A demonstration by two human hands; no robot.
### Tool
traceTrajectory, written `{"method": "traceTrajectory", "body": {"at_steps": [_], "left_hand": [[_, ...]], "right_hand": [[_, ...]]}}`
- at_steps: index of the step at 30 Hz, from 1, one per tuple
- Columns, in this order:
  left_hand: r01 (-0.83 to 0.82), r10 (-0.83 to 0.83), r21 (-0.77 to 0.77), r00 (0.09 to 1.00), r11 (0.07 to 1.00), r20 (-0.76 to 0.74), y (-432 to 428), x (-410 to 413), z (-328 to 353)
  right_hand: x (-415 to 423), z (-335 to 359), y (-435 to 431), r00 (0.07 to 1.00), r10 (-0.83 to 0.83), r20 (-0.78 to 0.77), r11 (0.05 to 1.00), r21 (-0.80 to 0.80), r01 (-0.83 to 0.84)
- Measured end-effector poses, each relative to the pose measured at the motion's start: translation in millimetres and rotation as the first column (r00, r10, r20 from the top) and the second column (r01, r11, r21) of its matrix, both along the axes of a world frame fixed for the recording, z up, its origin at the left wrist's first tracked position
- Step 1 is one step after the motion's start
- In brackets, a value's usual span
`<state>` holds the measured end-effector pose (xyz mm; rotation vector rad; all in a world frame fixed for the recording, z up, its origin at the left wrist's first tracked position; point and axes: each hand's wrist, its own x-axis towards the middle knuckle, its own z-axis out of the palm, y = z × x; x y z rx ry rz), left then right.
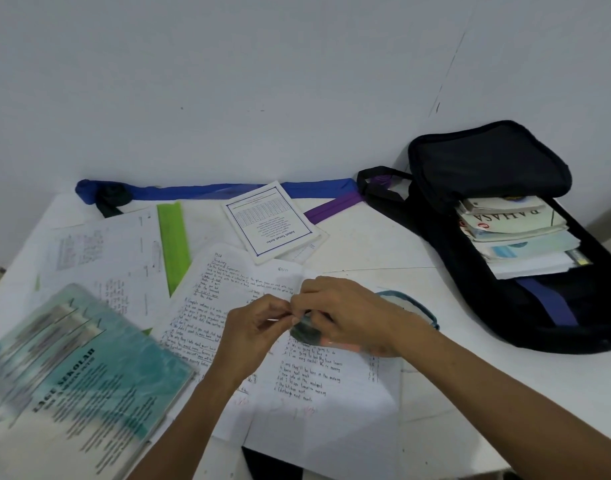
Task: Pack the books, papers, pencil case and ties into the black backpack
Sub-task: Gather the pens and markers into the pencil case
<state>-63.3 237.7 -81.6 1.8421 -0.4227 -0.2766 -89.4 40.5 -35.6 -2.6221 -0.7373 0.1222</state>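
Observation:
Over the middle of the table my right hand grips a clear pencil case with a teal rim. My left hand pinches its near end, fingertips meeting those of the right hand. Handwritten papers lie under both hands. A teal book sits at the front left, and a small white booklet lies further back. A blue tie and a purple tie stretch along the wall. The black backpack lies open at the right, with several books stacked inside.
Printed sheets and a green strip lie at the back left. The white wall runs close behind the table. Bare white tabletop shows between my right arm and the backpack.

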Motion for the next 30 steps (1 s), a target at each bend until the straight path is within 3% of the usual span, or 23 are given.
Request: {"method": "traceTrajectory", "body": {"at_steps": [8,18,22,27,30], "left_hand": [[-0.037,0.037,0.001,0.991,0.999,0.128,9.0,8.6,0.0],[-0.091,0.095,-0.031,0.981,0.995,0.172,6.0,16.1,-3.9],[-0.109,0.105,0.008,0.974,0.994,0.198,4.8,18.2,-5.4],[-0.067,0.053,0.050,0.970,0.997,0.238,3.3,16.2,0.9],[-0.056,0.048,0.033,0.974,0.998,0.220,3.1,16.0,1.6]], "right_hand": [[4.9,9.1,-36.8,0.995,0.097,-0.021,0.984,-0.147,-0.099],[-33.3,8.8,-139.6,0.996,-0.063,0.058,0.941,-0.330,0.078],[-52.0,16.4,-166.8,0.981,-0.144,0.127,0.935,-0.306,0.177],[-65.9,33.7,-148.7,0.957,-0.238,0.166,0.960,-0.113,0.258],[-59.9,25.8,-130.0,0.959,-0.255,0.121,0.951,-0.149,0.271]]}}
